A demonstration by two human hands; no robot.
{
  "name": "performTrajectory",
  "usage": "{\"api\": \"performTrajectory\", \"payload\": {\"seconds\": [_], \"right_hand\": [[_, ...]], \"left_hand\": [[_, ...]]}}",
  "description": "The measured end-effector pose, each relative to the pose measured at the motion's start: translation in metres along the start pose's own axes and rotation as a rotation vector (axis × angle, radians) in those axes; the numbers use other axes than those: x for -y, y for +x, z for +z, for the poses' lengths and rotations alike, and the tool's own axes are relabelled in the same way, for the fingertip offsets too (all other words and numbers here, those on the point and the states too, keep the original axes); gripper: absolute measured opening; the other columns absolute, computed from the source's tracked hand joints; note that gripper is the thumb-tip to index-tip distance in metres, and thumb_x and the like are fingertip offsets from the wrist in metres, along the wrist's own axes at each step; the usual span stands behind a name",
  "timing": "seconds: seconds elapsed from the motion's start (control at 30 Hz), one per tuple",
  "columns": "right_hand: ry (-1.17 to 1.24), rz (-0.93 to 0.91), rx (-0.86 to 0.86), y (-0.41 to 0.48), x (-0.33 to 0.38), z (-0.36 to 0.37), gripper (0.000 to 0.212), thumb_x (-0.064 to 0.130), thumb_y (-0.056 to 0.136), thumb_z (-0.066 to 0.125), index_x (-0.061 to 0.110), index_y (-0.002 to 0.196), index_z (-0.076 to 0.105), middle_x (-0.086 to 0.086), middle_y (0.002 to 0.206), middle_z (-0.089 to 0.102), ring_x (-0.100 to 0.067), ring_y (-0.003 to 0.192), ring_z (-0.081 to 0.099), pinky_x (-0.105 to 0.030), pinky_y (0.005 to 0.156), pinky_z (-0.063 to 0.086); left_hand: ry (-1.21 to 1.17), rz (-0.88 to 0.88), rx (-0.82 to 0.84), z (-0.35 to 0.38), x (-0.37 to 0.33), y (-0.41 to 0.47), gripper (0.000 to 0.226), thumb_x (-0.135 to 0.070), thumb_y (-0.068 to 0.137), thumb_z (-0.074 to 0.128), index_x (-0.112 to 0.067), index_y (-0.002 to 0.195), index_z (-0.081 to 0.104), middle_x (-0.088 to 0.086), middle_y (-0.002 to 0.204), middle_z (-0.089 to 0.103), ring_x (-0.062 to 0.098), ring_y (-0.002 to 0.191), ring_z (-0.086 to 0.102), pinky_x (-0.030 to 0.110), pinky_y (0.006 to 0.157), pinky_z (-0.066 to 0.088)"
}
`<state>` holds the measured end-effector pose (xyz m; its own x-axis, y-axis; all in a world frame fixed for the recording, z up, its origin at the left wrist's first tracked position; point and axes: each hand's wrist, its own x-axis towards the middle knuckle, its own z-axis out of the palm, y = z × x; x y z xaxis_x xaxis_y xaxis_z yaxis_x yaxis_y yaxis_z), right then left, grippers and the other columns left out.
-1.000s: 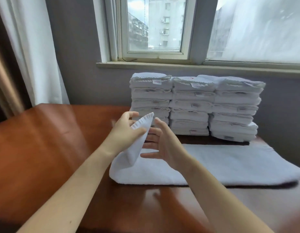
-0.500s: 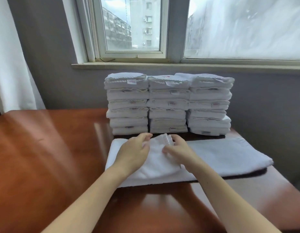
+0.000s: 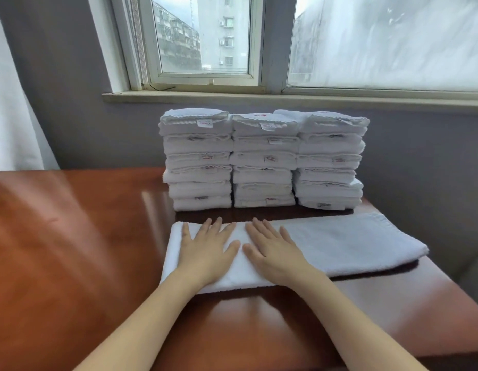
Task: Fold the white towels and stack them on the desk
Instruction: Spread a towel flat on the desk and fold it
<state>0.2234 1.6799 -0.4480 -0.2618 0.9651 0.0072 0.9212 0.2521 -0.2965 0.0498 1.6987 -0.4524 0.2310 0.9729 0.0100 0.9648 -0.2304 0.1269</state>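
Observation:
A long white towel (image 3: 347, 245) lies across the brown desk (image 3: 79, 245), its left end folded over onto itself. My left hand (image 3: 205, 250) and my right hand (image 3: 272, 250) press flat on that folded left part, side by side, fingers straight and spread. Behind the towel stand three stacks of folded white towels (image 3: 263, 159), several in each, close to the wall.
A grey wall and a window sill (image 3: 286, 99) run behind the stacks. A white curtain (image 3: 13, 108) hangs at the far left. The desk's right edge (image 3: 446, 285) runs just past the towel's right end.
The left end of the towel, held up in my hands a second ago, was folded over and laid down. Both hands now lie flat on it.

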Motion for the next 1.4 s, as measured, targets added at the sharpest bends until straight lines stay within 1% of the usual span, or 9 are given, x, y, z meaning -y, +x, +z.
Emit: {"api": "performTrajectory", "payload": {"seconds": [0.43, 0.6, 0.77, 0.93, 1.03, 1.1, 1.23, 1.33, 1.4], "right_hand": [[0.045, 0.071, -0.056, 0.01, 0.023, 0.024, 0.067, 0.058, 0.1, 0.017, 0.025, 0.158, 0.009, 0.004, 0.166, 0.003, -0.01, 0.151, -0.004, -0.035, 0.121, -0.006], [0.016, 0.099, -0.049, 0.0, -0.005, 0.009, 0.065, 0.055, 0.101, 0.019, 0.023, 0.157, 0.013, 0.004, 0.165, 0.008, -0.01, 0.151, 0.0, -0.032, 0.121, -0.003], [-0.013, 0.125, -0.102, -0.021, -0.05, -0.011, 0.056, 0.039, 0.105, 0.026, 0.018, 0.156, 0.021, 0.0, 0.164, 0.018, -0.013, 0.15, 0.011, -0.031, 0.12, 0.007], [-0.111, 0.313, -0.15, -0.05, -0.11, -0.036, 0.047, 0.031, 0.105, 0.028, 0.018, 0.15, 0.033, -0.001, 0.159, 0.029, -0.017, 0.146, 0.023, -0.039, 0.119, 0.016], [-0.177, 0.431, -0.177, -0.064, -0.134, -0.045, 0.038, 0.03, 0.104, 0.029, 0.018, 0.136, 0.044, 0.001, 0.143, 0.044, -0.019, 0.136, 0.036, -0.043, 0.113, 0.024], [-0.222, 0.515, -0.174, -0.071, -0.145, -0.05, 0.036, 0.032, 0.103, 0.029, 0.017, 0.131, 0.046, -0.002, 0.137, 0.048, -0.023, 0.13, 0.042, -0.042, 0.107, 0.03], [-0.222, 0.647, -0.132, -0.076, -0.157, -0.06, 0.048, 0.044, 0.1, 0.03, 0.021, 0.141, 0.041, -0.006, 0.138, 0.05, -0.027, 0.127, 0.042, -0.04, 0.096, 0.037], [-0.107, 0.703, -0.09, -0.071, -0.16, -0.072, 0.054, 0.048, 0.094, 0.041, 0.024, 0.143, 0.039, -0.007, 0.135, 0.045, -0.028, 0.124, 0.04, -0.041, 0.089, 0.044], [-0.011, 0.734, -0.054, -0.067, -0.161, -0.083, 0.054, 0.047, 0.089, 0.051, 0.024, 0.137, 0.043, -0.007, 0.13, 0.044, -0.026, 0.11, 0.049, -0.037, 0.079, 0.046]], "left_hand": [[0.044, -0.118, -0.013, -0.003, 0.039, -0.012, 0.068, -0.071, 0.092, 0.013, -0.046, 0.154, 0.005, -0.006, 0.166, 0.002, 0.012, 0.152, -0.007, 0.062, 0.114, -0.014], [0.072, -0.132, 0.042, -0.012, 0.024, -0.008, 0.065, -0.062, 0.096, 0.019, -0.04, 0.156, 0.006, 0.0, 0.166, 0.002, 0.018, 0.153, -0.003, 0.063, 0.115, -0.01], [0.019, 0.135, 0.043, -0.01, -0.042, -0.001, 0.061, -0.054, 0.101, 0.023, -0.032, 0.157, 0.013, 0.001, 0.166, 0.002, 0.017, 0.153, -0.003, 0.05, 0.121, -0.008], [-0.029, 0.364, 0.038, -0.001, -0.119, 0.017, 0.058, -0.047, 0.103, 0.029, -0.027, 0.157, 0.02, 0.003, 0.166, 0.005, 0.017, 0.153, -0.001, 0.042, 0.123, -0.002], [-0.067, 0.471, 0.04, 0.005, -0.157, 0.029, 0.054, -0.04, 0.105, 0.032, -0.024, 0.156, 0.024, 0.004, 0.166, 0.01, 0.018, 0.153, 0.003, 0.038, 0.123, 0.003], [-0.073, 0.52, 0.042, 0.01, -0.176, 0.036, 0.053, -0.038, 0.105, 0.033, -0.022, 0.155, 0.026, 0.004, 0.165, 0.012, 0.018, 0.152, 0.005, 0.036, 0.122, 0.003], [-0.043, 0.549, 0.038, 0.025, -0.193, 0.042, 0.054, -0.039, 0.105, 0.027, -0.025, 0.157, 0.02, 0.003, 0.166, 0.009, 0.018, 0.152, 0.004, 0.039, 0.123, 0.001], [-0.037, 0.554, 0.021, 0.03, -0.192, 0.043, 0.054, -0.039, 0.105, 0.025, -0.027, 0.157, 0.018, 0.002, 0.166, 0.007, 0.016, 0.152, 0.003, 0.039, 0.123, -0.001], [-0.071, 0.554, 0.017, 0.031, -0.191, 0.044, 0.053, -0.038, 0.105, 0.026, -0.027, 0.157, 0.02, 0.0, 0.166, 0.008, 0.014, 0.152, 0.003, 0.037, 0.123, -0.002]]}}
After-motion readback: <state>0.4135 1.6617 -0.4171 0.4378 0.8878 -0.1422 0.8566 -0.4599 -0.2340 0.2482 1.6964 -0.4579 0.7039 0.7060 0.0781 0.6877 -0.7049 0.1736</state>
